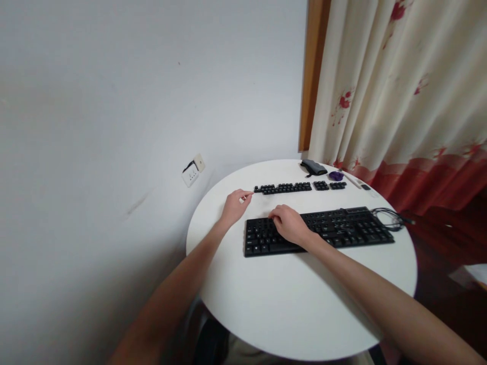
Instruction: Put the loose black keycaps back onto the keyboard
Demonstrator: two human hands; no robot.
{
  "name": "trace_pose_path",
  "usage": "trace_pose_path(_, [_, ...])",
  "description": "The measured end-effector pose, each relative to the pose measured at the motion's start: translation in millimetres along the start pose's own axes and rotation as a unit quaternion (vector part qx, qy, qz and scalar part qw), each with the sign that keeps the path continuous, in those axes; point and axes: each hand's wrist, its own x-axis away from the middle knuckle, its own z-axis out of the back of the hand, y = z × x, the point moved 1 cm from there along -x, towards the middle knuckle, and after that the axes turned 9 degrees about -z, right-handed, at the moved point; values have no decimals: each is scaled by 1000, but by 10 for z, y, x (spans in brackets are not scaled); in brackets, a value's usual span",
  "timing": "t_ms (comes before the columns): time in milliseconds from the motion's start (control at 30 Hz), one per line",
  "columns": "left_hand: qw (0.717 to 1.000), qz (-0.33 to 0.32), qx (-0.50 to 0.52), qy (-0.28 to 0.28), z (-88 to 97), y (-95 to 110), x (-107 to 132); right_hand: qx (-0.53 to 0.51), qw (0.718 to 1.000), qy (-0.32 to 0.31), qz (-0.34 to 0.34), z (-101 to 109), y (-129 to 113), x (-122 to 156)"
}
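A black keyboard (266, 247) lies on the round white table (258, 304), with parts of its upper rows looking bare of keycaps. Loose black keycaps (285, 188) are lined up in rows behind it, split into groups. My left hand (235, 207) is at the left end of these rows, thumb and fingertips pinched together; anything between them is too small to make out. Over the keyboard's upper left part rests my right hand (289, 224), its fingers curled down and bunched at the keys. Whatever those fingertips grip is hidden.
At the back right sit a grey pouch (314, 168), a purple object (336, 176) and a pale strip-like item (352, 179). The keyboard's coiled cable (391, 219) lies near the right edge. A wall socket (190, 175) and floral curtain (365, 91) stand behind.
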Motion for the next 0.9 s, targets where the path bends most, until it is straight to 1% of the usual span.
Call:
trace_pose_path(100, [998, 59, 22, -32, -231, -122, -239, 13, 1000, -16, -1, 13, 24, 0])
trace_pose_path(167, [995, 72, 26, -58, -397, -202, -326, 20, 999, -25, -6, 30, 50, -8])
trace_pose_path(267, [994, 66, 36, -81, -592, -314, -345, 27, 999, -35, -15, 55, 109, -26])
trace_pose_path(333, [992, 58, 43, -99, -665, -383, -311, 31, 999, -36, -20, 63, 154, -41])
trace_pose_path(467, [990, 31, 38, -134, -714, -488, -247, 28, 998, -29, -39, 41, 241, -71])
trace_pose_path(567, [989, 19, 25, -143, -735, -529, -238, -7, 997, -13, -74, 17, 308, -120])
trace_pose_path(633, [989, 18, 13, -145, -756, -545, -241, -30, 994, 0, -101, 11, 359, -195])
trace_pose_path(700, [989, 18, 6, -146, -774, -555, -245, -20, 992, 3, -125, 6, 409, -317])
trace_pose_path(767, [990, 14, 5, -141, -783, -558, -246, 18, 990, -10, -138, -13, 450, -483])
trace_pose_path(900, [990, 18, -10, -141, -777, -532, -247, 85, 982, -70, -152, -120, 495, -837])
